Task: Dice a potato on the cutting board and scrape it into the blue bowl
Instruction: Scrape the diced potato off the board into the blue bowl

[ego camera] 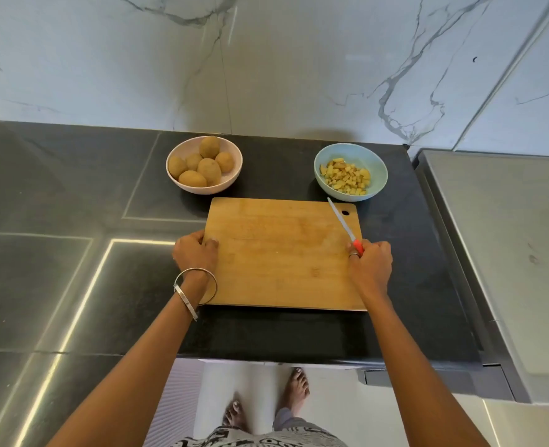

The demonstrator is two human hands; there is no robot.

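A bare wooden cutting board (283,253) lies flat on the dark counter in front of me. My left hand (194,251) grips its left edge, thumb on top. My right hand (370,262) at the board's right edge holds a knife (342,221) with a red handle, its blade pointing up toward the blue bowl (376,162). The blue bowl stands just beyond the board's far right corner and holds diced potato (345,175). No potato lies on the board.
A pale pink bowl (234,174) with several whole potatoes (202,164) stands beyond the board's far left corner. A marble wall rises behind both bowls. A grey steel surface (505,253) adjoins the counter on the right. The counter's front edge is near my body.
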